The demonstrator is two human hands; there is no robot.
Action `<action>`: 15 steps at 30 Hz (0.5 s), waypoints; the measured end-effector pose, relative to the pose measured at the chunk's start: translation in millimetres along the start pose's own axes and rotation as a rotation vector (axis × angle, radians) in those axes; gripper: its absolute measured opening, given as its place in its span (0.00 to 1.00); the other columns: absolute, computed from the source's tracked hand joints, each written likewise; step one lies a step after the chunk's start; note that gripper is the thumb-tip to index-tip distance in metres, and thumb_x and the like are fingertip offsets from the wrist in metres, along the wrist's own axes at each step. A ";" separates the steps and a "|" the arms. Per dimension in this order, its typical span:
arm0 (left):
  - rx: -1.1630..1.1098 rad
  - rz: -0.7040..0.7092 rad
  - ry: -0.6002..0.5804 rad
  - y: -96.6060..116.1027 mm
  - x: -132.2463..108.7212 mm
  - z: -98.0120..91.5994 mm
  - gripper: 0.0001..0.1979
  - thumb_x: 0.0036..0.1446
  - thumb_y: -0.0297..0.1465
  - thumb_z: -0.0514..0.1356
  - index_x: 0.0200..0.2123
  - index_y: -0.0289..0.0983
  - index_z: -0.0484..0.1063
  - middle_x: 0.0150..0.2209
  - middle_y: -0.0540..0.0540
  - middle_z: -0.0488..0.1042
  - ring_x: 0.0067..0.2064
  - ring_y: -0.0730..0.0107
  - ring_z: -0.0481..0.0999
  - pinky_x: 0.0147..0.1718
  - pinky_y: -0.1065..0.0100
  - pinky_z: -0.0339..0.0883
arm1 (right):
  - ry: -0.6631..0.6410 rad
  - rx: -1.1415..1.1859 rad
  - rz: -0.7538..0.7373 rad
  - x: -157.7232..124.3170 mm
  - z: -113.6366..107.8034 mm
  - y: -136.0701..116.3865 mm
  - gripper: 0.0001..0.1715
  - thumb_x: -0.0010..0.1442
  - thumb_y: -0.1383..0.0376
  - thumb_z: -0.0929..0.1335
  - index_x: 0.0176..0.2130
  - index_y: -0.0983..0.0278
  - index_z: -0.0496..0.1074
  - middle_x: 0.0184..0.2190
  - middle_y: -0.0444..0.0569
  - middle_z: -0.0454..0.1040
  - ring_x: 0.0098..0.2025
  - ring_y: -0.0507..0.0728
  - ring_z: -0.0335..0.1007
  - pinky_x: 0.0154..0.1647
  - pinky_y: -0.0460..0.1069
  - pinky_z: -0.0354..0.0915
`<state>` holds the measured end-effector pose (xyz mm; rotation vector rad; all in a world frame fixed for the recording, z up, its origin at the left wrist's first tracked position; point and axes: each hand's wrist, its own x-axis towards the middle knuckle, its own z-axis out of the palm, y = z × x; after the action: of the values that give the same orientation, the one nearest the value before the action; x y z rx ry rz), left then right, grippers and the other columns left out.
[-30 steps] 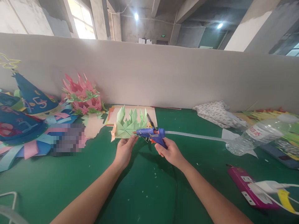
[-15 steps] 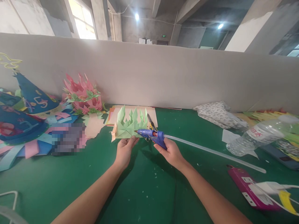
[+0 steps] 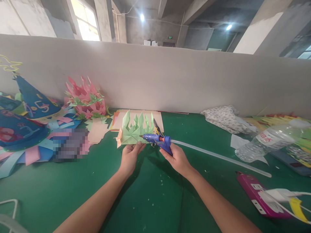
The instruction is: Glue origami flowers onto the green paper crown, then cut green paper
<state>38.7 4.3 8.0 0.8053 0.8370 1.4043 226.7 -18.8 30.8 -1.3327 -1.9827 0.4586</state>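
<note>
paper piece (image 3: 134,132) is pale green, with upright pointed folds.

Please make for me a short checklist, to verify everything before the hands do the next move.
1. Left hand holds green paper: ok, at its lower edge.
2. Right hand grips glue gun: ok, by the handle.
3. Glue stick loaded: ok, a long length sticks out behind.
4. Nozzle well apart from left hand: not ok, they look close.
5. Nozzle touching green paper: cannot tell from this angle.
6. Glue gun hot: cannot tell.
</note>
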 end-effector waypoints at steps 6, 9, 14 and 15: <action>0.017 -0.008 0.029 -0.9 1.4 -1.9 0.14 0.43 0.37 0.67 0.27 0.31 0.75 0.29 0.41 0.78 0.42 0.57 0.77 0.54 0.54 0.60 | 0.023 -0.030 0.007 0.2 -1.5 0.6 0.15 0.62 0.55 0.59 0.38 0.62 0.66 0.22 0.46 0.69 0.25 0.56 0.67 0.25 0.48 0.61; 0.013 0.004 0.027 -0.3 1.5 -1.5 0.13 0.45 0.37 0.66 0.27 0.31 0.76 0.30 0.42 0.79 0.42 0.59 0.77 0.54 0.55 0.61 | 0.025 -0.057 -0.006 0.1 -1.2 2.4 0.15 0.62 0.55 0.59 0.36 0.62 0.66 0.22 0.46 0.69 0.25 0.56 0.67 0.25 0.48 0.61; -0.016 0.017 0.026 1.6 0.3 0.8 0.13 0.47 0.35 0.65 0.32 0.30 0.76 0.35 0.41 0.79 0.43 0.61 0.76 0.53 0.58 0.63 | 0.034 -0.109 -0.056 -0.6 1.4 7.9 0.15 0.62 0.55 0.59 0.40 0.62 0.67 0.26 0.48 0.72 0.28 0.57 0.69 0.27 0.48 0.63; -0.023 0.021 0.023 1.8 0.1 1.0 0.14 0.47 0.35 0.65 0.34 0.30 0.76 0.36 0.41 0.79 0.44 0.61 0.76 0.53 0.58 0.63 | 0.030 -0.116 -0.062 -0.8 1.8 8.9 0.16 0.62 0.55 0.59 0.41 0.62 0.67 0.27 0.48 0.72 0.29 0.58 0.70 0.27 0.49 0.64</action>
<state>38.7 4.4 10.1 0.7837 0.8310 1.4422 231.5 -15.7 23.7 -1.3358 -2.0461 0.2969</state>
